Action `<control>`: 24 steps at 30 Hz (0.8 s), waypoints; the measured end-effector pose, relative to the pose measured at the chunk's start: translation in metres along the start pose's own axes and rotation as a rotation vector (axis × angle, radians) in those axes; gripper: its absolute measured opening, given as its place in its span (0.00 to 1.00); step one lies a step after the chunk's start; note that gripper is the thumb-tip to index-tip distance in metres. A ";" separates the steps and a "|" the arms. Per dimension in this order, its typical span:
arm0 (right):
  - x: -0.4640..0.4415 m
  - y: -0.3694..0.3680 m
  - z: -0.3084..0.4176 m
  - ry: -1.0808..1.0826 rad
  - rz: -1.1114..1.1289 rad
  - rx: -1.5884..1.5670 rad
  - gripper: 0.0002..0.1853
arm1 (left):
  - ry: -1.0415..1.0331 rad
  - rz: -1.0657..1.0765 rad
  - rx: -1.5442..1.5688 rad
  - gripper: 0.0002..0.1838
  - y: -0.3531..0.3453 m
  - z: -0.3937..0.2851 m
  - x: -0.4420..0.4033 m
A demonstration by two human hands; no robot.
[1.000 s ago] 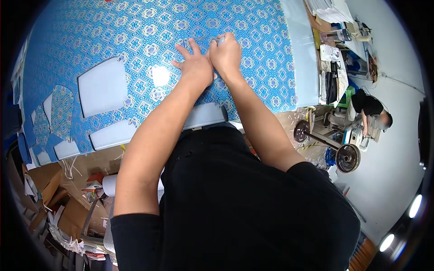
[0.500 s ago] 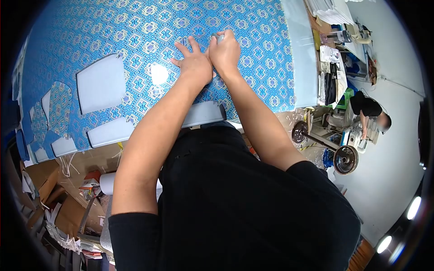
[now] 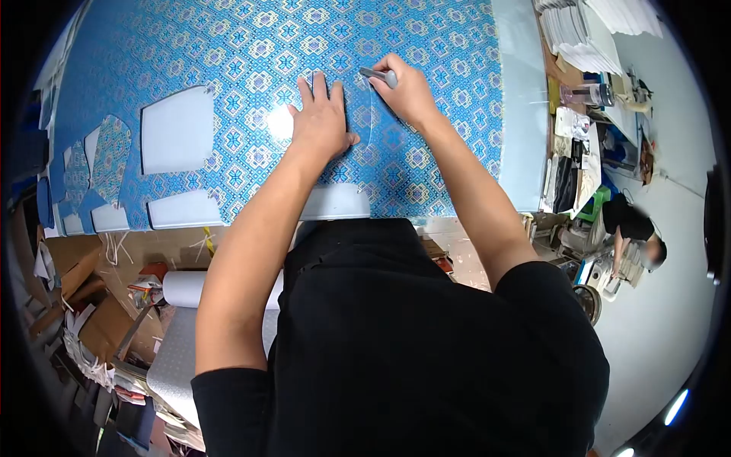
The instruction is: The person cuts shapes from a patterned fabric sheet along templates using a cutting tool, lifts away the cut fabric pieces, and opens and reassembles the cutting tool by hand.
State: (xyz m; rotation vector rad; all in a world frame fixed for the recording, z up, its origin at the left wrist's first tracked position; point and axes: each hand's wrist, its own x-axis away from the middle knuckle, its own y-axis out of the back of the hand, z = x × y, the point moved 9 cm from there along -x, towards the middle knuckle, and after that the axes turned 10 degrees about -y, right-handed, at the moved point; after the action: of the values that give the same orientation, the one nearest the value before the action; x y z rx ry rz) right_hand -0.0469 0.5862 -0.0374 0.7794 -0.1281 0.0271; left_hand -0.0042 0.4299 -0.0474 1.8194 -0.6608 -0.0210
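Note:
Blue patterned fabric (image 3: 251, 46) covers the tabletop. My left hand (image 3: 321, 122) presses flat on it with the fingers spread. Beneath and beside that palm lies what looks like a clear template (image 3: 358, 114), its pale curved edge showing on the right. My right hand (image 3: 407, 93) grips a grey utility knife (image 3: 381, 77), whose tip points left at the fabric near the top of that edge. Whether the blade touches the cloth I cannot tell.
Cut-out openings (image 3: 179, 131) in the fabric show a pale surface at left, near loose fabric pieces (image 3: 112, 156). Papers and a clear bottle (image 3: 586, 94) sit on a side table at right. A person (image 3: 632, 228) works farther right; a white roll (image 3: 183, 289) lies below the table.
My right hand has moved right, away from my left hand, so the knife now shows clearly. The left hand stays flat with its fingers closer together. The camera view has shifted slightly.

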 end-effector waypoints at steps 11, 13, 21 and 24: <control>-0.051 -0.009 0.024 0.416 0.461 0.344 0.11 | 0.265 0.052 -0.044 0.58 0.000 0.008 0.010; -0.056 -0.014 0.027 0.448 0.474 0.364 0.11 | 0.228 0.008 0.004 0.58 0.000 0.008 0.009; -0.059 -0.017 0.035 0.615 0.546 0.275 0.11 | 0.217 -0.007 -0.022 0.57 0.008 0.004 0.010; -0.064 -0.019 0.039 0.635 0.520 0.311 0.11 | 0.215 -0.013 -0.020 0.57 0.010 0.004 0.007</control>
State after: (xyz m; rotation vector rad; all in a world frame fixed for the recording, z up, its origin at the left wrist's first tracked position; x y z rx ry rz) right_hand -0.1127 0.5465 -0.0315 0.9945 0.2874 0.7957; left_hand -0.0040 0.4211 -0.0380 1.7763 -0.4946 0.1573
